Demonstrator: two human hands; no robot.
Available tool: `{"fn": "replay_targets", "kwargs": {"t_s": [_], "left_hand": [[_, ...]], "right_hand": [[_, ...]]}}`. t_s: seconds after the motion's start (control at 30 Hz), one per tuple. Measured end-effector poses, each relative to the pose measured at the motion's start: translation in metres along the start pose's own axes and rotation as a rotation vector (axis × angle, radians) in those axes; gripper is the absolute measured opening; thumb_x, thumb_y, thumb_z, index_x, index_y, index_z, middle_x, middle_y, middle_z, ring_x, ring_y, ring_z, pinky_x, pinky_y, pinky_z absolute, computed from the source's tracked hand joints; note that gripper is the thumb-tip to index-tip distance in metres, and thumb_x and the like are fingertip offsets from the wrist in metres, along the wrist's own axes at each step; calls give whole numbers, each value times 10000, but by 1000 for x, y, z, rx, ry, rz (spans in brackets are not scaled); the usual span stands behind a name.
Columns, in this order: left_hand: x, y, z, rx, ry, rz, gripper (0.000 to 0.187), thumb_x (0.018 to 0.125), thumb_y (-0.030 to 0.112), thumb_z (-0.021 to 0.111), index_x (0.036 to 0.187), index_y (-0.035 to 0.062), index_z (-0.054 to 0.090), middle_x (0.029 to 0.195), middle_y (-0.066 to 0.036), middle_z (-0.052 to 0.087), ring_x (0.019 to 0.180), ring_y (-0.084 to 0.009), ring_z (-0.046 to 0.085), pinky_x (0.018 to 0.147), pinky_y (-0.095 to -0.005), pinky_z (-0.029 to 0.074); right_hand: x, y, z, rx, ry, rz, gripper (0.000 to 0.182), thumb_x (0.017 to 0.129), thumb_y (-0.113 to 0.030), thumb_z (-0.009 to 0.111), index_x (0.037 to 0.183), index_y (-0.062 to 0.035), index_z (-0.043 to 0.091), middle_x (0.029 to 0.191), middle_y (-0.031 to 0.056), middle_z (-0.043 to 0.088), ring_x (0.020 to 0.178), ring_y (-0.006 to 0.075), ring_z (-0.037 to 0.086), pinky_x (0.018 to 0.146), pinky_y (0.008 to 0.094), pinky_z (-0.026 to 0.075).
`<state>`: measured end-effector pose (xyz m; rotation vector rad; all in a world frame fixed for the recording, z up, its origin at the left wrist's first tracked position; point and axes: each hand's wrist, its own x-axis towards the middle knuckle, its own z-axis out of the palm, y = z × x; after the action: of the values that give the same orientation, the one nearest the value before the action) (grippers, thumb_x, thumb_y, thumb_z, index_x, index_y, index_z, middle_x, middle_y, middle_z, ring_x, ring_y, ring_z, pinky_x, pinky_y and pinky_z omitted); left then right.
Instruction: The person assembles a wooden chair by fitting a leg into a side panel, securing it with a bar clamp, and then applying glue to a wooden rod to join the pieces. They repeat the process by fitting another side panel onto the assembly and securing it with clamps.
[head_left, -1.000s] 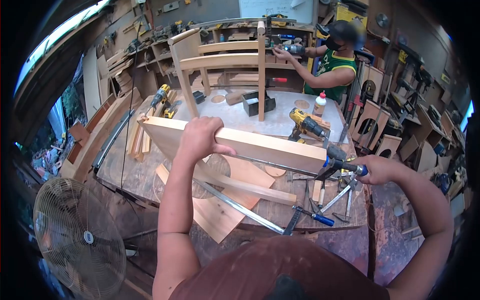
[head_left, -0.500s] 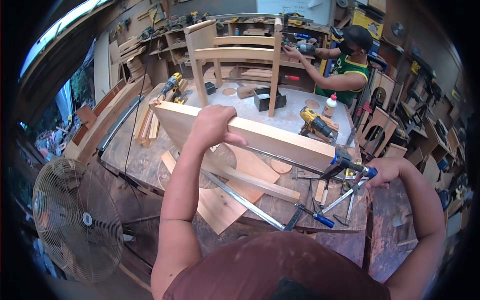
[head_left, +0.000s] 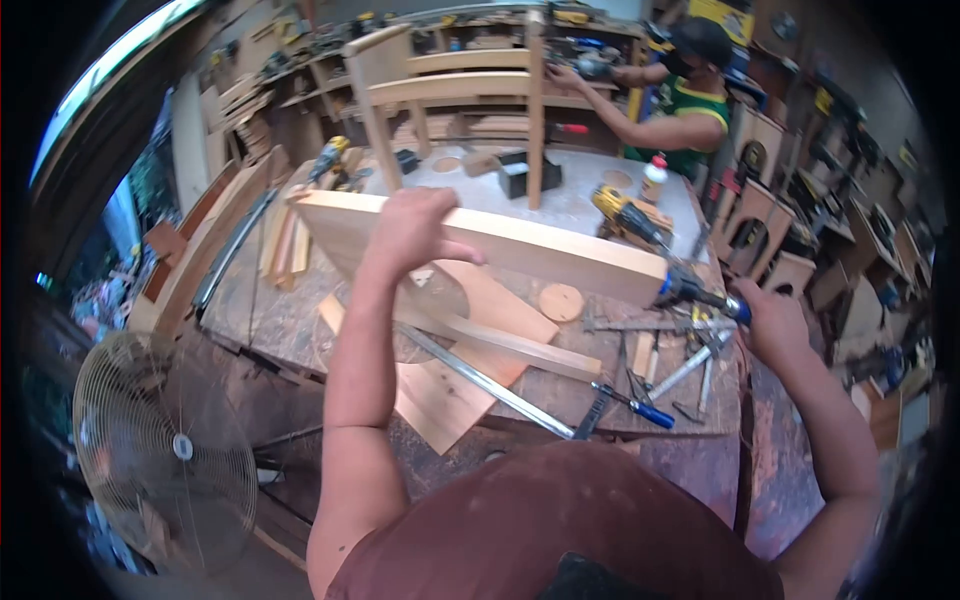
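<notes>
A wooden frame with a thick pale board [head_left: 560,248] on its near side stands tilted over the workbench. My left hand [head_left: 412,230] is wrapped over the board's upper edge, the thumb on the near face. At the board's right end is a bar clamp [head_left: 688,287] with a dark jaw and blue handle. My right hand [head_left: 775,322] is closed round that handle; the clamp's bar is hidden behind the board. Below the frame lies a second bar clamp [head_left: 490,385] with a blue handle.
Loose boards [head_left: 440,400], a round wooden disc [head_left: 561,301], metal squares [head_left: 640,325] and a yellow drill [head_left: 630,217] lie on the bench. A chair-like frame [head_left: 535,120] stands behind. Across the bench a co-worker [head_left: 690,110] holds a drill. A floor fan [head_left: 165,450] stands left.
The clamp at the board's right end has turned, and its bar no longer shows below the board. My right hand has shifted with the handle. The whole view has tilted slightly.
</notes>
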<state>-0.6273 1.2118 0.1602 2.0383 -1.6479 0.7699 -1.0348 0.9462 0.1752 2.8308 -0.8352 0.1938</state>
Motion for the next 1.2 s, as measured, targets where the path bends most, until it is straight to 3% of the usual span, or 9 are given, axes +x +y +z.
{"fn": "replay_targets", "kwargs": {"t_s": [0.07, 0.13, 0.2, 0.4, 0.5, 0.77, 0.93, 1.03, 1.2], "left_hand": [[1, 4, -3, 35, -57, -41, 738, 457, 672, 792, 822, 62, 596, 725, -120, 610, 736, -337, 622, 683, -429, 487], [0, 5, -2, 30, -49, -12, 738, 461, 656, 800, 845, 59, 595, 716, -121, 595, 730, -342, 617, 681, -425, 484], [2, 7, -3, -10, -78, -18, 737, 468, 640, 808, 849, 47, 594, 730, -122, 605, 732, -343, 620, 683, -421, 485], [39, 87, 3, -254, -269, 137, 712, 553, 613, 807, 925, 39, 606, 784, -149, 633, 780, -366, 632, 722, -438, 497], [56, 160, 25, -428, -182, 382, 642, 705, 571, 737, 1055, 61, 566, 914, -130, 651, 878, -350, 648, 757, -445, 511], [84, 218, 35, -208, -453, 433, 439, 861, 464, 634, 917, 28, 642, 807, -149, 694, 843, -335, 692, 726, -435, 540], [82, 218, 37, -214, -451, 409, 421, 847, 443, 653, 912, 27, 635, 814, -147, 694, 846, -329, 694, 716, -441, 544], [78, 220, 34, -238, -428, 387, 411, 844, 433, 658, 914, 28, 636, 822, -145, 697, 845, -328, 695, 714, -442, 546], [79, 218, 32, -240, -426, 368, 409, 843, 429, 664, 924, 28, 646, 822, -138, 700, 841, -325, 697, 718, -426, 549]], "right_hand": [[9, 13, -12, 225, -190, -103, 317, 733, -183, 759, 1005, -98, 620, 891, 162, 667, 891, 380, 638, 764, 450, 501], [33, 38, -17, 439, -552, -267, 311, 775, -213, 750, 1018, -56, 635, 804, 82, 644, 756, 219, 635, 687, 355, 492], [44, 30, -36, 582, -901, -52, 283, 826, -215, 716, 1053, -59, 649, 736, 19, 616, 629, 128, 581, 576, 295, 467], [27, 29, -15, 504, -524, -327, 251, 804, -150, 684, 1026, -41, 641, 754, 94, 638, 680, 211, 612, 651, 349, 486], [15, 23, -18, 401, -387, -243, 162, 765, -133, 665, 865, -22, 603, 781, 192, 632, 755, 365, 625, 709, 423, 482], [-10, -4, 6, 101, 122, -10, 233, 764, -130, 703, 976, -107, 608, 807, 165, 655, 824, 389, 640, 711, 475, 497], [9, 17, -24, 227, -125, -215, 273, 790, -169, 712, 1048, -115, 645, 767, 118, 663, 719, 330, 667, 653, 409, 514], [34, 30, -40, 732, -977, -60, 377, 803, -185, 735, 1152, -90, 632, 695, -8, 584, 644, 133, 599, 602, 309, 477], [17, 39, -8, 478, -522, -331, 269, 793, -180, 729, 1018, -77, 624, 694, 68, 624, 625, 218, 633, 616, 359, 493]]}}
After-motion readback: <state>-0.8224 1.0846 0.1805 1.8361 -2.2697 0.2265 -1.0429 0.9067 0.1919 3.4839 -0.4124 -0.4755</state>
